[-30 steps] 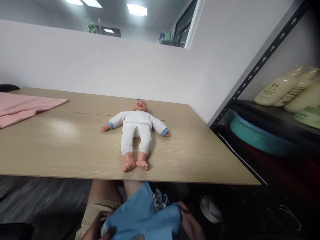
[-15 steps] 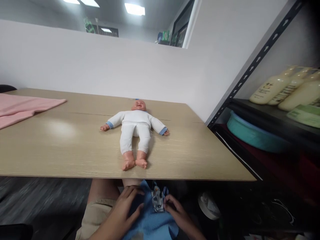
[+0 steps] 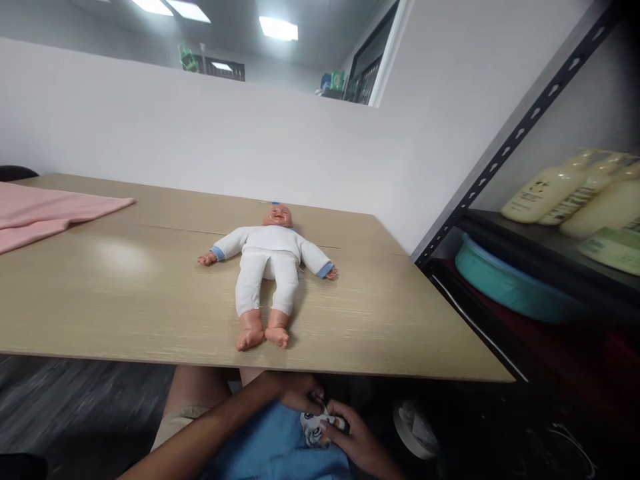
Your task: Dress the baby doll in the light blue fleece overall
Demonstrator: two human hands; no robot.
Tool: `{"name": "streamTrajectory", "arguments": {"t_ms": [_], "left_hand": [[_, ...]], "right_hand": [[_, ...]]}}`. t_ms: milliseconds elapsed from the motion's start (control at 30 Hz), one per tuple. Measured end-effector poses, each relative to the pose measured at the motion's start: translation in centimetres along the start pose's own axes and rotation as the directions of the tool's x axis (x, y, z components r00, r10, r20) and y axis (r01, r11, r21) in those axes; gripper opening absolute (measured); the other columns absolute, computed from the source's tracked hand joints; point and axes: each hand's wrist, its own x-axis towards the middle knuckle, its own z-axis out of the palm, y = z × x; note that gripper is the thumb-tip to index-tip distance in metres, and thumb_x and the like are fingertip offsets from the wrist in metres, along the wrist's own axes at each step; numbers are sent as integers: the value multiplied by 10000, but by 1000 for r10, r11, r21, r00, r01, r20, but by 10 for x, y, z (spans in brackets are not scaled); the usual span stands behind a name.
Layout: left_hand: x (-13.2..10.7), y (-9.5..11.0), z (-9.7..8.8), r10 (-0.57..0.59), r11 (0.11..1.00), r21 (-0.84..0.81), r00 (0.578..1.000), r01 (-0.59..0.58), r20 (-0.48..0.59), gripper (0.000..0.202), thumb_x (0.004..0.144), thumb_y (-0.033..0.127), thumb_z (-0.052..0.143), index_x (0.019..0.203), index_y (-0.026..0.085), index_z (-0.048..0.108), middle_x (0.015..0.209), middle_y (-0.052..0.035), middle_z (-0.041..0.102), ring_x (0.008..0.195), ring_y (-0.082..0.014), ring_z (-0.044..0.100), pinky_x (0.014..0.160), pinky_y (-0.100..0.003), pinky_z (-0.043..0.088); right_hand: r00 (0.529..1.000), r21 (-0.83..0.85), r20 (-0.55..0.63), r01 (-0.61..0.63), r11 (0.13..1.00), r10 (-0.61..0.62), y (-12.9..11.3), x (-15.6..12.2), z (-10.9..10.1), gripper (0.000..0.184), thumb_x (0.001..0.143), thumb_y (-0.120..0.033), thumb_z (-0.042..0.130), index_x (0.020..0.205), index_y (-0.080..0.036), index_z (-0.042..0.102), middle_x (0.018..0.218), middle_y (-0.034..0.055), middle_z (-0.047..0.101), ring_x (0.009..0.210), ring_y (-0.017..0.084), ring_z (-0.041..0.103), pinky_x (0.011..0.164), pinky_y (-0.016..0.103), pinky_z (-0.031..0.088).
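Observation:
Across my lap, below the table edge, lies a blue cloth garment [image 3: 270, 440] with a black-and-white animal face on it. My left hand [image 3: 300, 392] reaches over to the animal face, its fingers closed on the cloth at the upper edge. Close beside it, my right hand [image 3: 353, 435] pinches the garment at the face's right side. The exact fold between the fingertips is partly hidden. On the table, a baby doll [image 3: 270, 257] in white clothes with blue cuffs lies on its back, arms spread and feet toward me.
A pink cloth [image 3: 45, 210] lies on the wooden table [image 3: 125, 313] at the left. To the right, a dark metal shelf [image 3: 530, 233] holds cream pump bottles [image 3: 543, 190] and a teal basin [image 3: 505, 283]. A white round container [image 3: 414, 430] stands below the table at right.
My left hand has gone from resting spread on the garment to gripping its upper edge, moving right and beside my right hand. The view has shifted slightly; the doll stays put.

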Motion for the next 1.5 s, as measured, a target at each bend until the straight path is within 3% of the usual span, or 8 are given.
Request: {"name": "streamTrajectory", "arguments": {"t_ms": [167, 300, 600, 767, 967, 1133, 1333, 1500], "left_hand": [[-54, 33, 3, 228, 971, 99, 966, -217, -122, 172, 957, 455, 680, 961, 283, 684, 983, -33, 733, 934, -242, 657, 881, -377, 523], [-102, 82, -11, 403, 907, 234, 882, -350, -243, 241, 1060, 449, 645, 965, 229, 615, 930, -25, 693, 960, -203, 616, 864, -304, 487], [-152, 160, -112, 390, 903, 231, 917, -363, -80, 310, 907, 481, 833, 983, 212, 699, 1088, -54, 664, 1057, -242, 612, 1034, -359, 491], [-145, 169, -152, 300, 953, 58, 913, -296, -275, 360, 1010, 440, 751, 1298, 225, 727, 1296, -92, 720, 1241, -280, 638, 1100, -370, 528], [-114, 173, -203, 251, 945, -116, 907, -305, -339, 418, 1023, 540, 716, 1269, 205, 748, 1160, -70, 762, 1087, -237, 705, 934, -306, 596], [-103, 159, -252, 167, 984, -70, 984, -163, 54, 352, 876, 499, 889, 1017, 202, 765, 945, -12, 742, 917, -203, 694, 806, -261, 591], [-76, 148, -273, 273, 944, -121, 931, -308, -244, 409, 1039, 537, 699, 1266, 197, 701, 1170, -65, 746, 1093, -224, 687, 954, -303, 587], [-62, 127, -280, 141, 971, -170, 979, -166, -148, 483, 982, 634, 733, 1152, 183, 754, 1098, -40, 745, 1021, -204, 679, 886, -248, 563]], "right_hand": [[1000, -28, 2, -16, 999, 16, -52, -26, -19, 632, 888, -795, 689, 1166, -231, 745, 1099, 75, 732, 1033, 292, 698, 977, 386, 569], [918, -284, 360, -61, 957, 166, -121, -32, -18, 561, 822, -593, 829, 1280, -274, 781, 1239, 78, 783, 1223, 351, 703, 1086, 410, 542], [935, -89, 304, 218, 972, -182, -220, -37, -11, 697, 790, -493, 886, 1400, -215, 695, 1334, 143, 768, 1174, 356, 730, 994, 409, 605], [875, -43, 331, 387, 921, -353, -275, 7, -29, 634, 947, -605, 751, 1397, -165, 677, 1380, 180, 723, 1292, 351, 674, 1174, 522, 504], [615, -6, 703, 506, 862, -356, -333, 69, -43, 785, 830, -501, 913, 1504, -206, 639, 1510, 128, 678, 1467, 332, 585, 1262, 468, 442], [742, 17, 506, 500, 866, -439, -337, 96, -47, 724, 925, -668, 788, 1475, -216, 657, 1486, 116, 693, 1463, 341, 590, 1259, 506, 453], [695, -106, 650, 482, 870, -306, -344, 131, -51, 921, 864, -804, 760, 1545, -205, 601, 1450, 132, 707, 1417, 349, 620, 1264, 527, 441], [703, -63, 644, 442, 895, -302, -336, 159, -51, 962, 764, -731, 898, 1523, -213, 612, 1467, 125, 699, 1428, 350, 612, 1302, 513, 394]]}}
